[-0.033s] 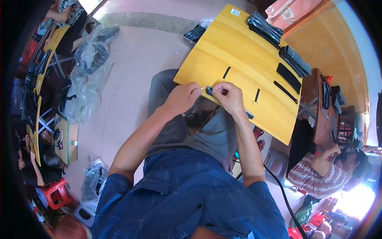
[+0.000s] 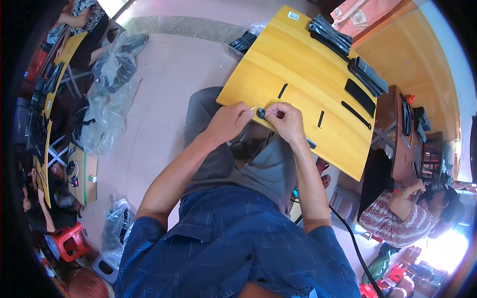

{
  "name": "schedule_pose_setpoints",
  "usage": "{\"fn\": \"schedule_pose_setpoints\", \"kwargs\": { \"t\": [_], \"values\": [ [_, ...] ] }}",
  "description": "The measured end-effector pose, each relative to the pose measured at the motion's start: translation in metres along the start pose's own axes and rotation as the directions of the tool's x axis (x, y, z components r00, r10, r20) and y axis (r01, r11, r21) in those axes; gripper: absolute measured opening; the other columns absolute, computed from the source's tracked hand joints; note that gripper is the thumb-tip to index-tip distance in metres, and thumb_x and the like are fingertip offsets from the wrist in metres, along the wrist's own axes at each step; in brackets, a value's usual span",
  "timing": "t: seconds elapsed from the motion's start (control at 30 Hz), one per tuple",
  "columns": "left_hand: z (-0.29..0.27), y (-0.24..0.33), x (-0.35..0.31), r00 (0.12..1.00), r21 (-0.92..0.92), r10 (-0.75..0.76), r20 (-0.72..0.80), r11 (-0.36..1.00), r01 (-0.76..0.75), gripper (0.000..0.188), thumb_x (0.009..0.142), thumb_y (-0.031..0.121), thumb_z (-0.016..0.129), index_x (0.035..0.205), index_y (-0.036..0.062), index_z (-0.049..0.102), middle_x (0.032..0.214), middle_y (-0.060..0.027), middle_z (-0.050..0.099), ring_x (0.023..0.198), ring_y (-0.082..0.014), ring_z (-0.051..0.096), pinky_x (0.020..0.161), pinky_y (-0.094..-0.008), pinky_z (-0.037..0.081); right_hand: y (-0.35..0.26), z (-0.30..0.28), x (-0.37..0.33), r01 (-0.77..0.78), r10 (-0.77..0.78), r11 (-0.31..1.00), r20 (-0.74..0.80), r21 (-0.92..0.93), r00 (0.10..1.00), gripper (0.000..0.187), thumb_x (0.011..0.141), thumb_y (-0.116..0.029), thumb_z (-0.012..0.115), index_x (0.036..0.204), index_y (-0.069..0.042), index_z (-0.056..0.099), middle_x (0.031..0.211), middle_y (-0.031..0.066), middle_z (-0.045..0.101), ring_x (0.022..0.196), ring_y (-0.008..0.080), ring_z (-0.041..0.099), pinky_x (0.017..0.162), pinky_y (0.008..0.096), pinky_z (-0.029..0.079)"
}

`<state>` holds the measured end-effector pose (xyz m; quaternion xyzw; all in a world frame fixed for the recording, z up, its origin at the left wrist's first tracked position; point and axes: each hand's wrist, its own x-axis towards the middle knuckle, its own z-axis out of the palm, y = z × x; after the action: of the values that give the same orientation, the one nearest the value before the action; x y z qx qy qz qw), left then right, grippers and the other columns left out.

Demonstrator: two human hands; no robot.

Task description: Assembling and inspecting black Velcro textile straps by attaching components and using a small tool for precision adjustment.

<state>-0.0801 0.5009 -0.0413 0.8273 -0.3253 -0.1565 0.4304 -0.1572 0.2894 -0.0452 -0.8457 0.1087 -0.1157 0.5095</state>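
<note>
My left hand (image 2: 229,120) is closed at the near-left edge of the yellow table, with a thin pale stick (image 2: 254,108) poking out from its fingertips. Just right of that, the thumb and fingers of my right hand (image 2: 288,122) are pinched together at a small black round piece (image 2: 261,113), which sits at the table's edge. The stick's tip points toward this piece; whether they touch is too small to tell. Beyond my hands a short black strip (image 2: 282,91) lies on the table. A second short black strip (image 2: 321,119) lies to its right.
Along the far side of the yellow table (image 2: 268,59) are stacks of black straps (image 2: 330,35), folded black pieces (image 2: 367,76), a flat black panel (image 2: 360,97) and a long black strap (image 2: 356,115). Clear plastic bags (image 2: 112,74) rest on the floor at left. A co-worker (image 2: 402,216) sits at right.
</note>
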Motion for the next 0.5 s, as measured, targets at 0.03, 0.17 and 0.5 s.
{"fn": "schedule_pose_setpoints", "kwargs": {
  "t": [0.03,0.17,0.5],
  "values": [
    [0.002,0.006,0.002,0.998,-0.031,-0.055,-0.017,0.998,0.054,0.034,0.097,0.035,0.063,0.099,0.0015,0.069,0.084,-0.0206,0.07,0.08,-0.0382,0.07,0.072,-0.0464,0.053,0.0,-0.001,0.001,-0.021,0.021,1.0,0.019,-0.018,1.0,0.008,0.08,-0.01,0.078,0.082,-0.003,0.074,0.076,0.0048,0.071,0.068,0.012,0.065,0.065,0.0273,0.053],
    [0.013,0.017,0.005,0.989,-0.114,-0.148,0.002,0.983,0.147,0.048,0.09,0.046,0.069,0.093,-0.0018,0.07,0.077,-0.0217,0.069,0.078,-0.038,0.07,0.073,-0.0449,0.054,0.006,0.0,0.003,-0.109,0.108,0.994,0.047,0.016,0.993,0.008,0.082,-0.012,0.078,0.083,-0.004,0.075,0.073,0.0024,0.072,0.065,0.0096,0.064,0.064,0.0268,0.053],
    [0.034,0.019,0.006,0.879,-0.46,-0.389,0.275,0.75,0.476,0.04,0.097,0.039,0.064,0.088,0.0009,0.071,0.065,-0.0113,0.065,0.044,-0.0187,0.058,0.046,-0.0355,0.048,0.001,-0.001,-0.02,-0.137,0.135,0.984,0.03,0.113,0.99,0.009,0.084,-0.011,0.077,0.081,-0.003,0.074,0.07,-0.0012,0.067,0.064,0.0059,0.059,0.06,0.0251,0.049]
  ]
}}
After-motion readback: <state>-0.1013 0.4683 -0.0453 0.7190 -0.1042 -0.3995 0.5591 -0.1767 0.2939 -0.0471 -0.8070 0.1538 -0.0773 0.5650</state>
